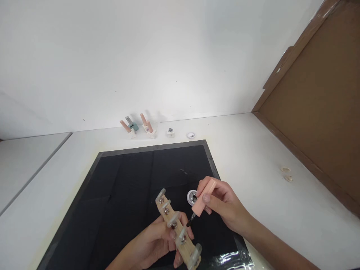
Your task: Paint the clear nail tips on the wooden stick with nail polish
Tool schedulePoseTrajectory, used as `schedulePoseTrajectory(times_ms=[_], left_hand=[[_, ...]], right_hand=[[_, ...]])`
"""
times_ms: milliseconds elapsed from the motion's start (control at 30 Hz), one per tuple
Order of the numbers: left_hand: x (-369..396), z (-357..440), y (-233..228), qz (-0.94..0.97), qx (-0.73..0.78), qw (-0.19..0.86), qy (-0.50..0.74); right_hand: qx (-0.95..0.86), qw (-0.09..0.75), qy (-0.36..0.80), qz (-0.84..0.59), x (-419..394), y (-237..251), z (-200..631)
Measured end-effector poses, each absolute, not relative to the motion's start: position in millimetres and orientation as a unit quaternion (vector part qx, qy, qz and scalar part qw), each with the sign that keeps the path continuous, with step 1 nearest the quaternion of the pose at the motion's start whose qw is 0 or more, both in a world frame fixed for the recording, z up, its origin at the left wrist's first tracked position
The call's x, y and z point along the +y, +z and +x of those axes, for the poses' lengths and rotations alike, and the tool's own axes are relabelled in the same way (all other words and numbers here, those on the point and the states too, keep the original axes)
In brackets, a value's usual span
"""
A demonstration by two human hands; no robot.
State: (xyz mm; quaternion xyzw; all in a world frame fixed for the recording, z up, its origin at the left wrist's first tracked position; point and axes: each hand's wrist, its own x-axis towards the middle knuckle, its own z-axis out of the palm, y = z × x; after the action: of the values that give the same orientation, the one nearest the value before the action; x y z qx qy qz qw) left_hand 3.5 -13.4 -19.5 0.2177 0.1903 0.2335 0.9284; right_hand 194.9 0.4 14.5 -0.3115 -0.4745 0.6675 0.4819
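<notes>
Right hand (222,204) pinching pink brush cap (203,202), bristles (190,222) down-left, probably touching nail tip (173,220); left hand (157,243) gripping wooden holder (180,234) lengthwise, near mat (118,195) front edge.

head-worn view, looking forward and down, close over table (281,225)

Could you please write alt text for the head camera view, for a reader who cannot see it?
The left hand holds a wooden strip of clear nail tips over a black mat, while the right hand holds a pink-capped brush to it. Small bottles stand by the wall.
</notes>
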Motion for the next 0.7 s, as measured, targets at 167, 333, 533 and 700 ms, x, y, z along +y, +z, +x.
schedulePoseTrajectory(times_ms=[167,333,533,700], left_hand=[[-13.7,4.1,-19.1,0.217,0.194,0.926,0.239],[-13.8,3.6,-19.9,0.217,0.195,0.927,0.236],[-14.1,4.3,-18.0,0.221,0.198,0.925,0.235],[-13.7,4.2,-19.7,0.218,0.191,0.928,0.233]], right_hand=[[-0.472,0.473,0.672,-0.318,0.6,16.2,194.0],[-0.472,0.472,0.668,-0.327,0.6,15.8,194.2],[-0.468,0.474,0.669,-0.331,0.9,16.3,194.1],[-0.476,0.470,0.667,-0.327,0.6,16.6,193.3]])
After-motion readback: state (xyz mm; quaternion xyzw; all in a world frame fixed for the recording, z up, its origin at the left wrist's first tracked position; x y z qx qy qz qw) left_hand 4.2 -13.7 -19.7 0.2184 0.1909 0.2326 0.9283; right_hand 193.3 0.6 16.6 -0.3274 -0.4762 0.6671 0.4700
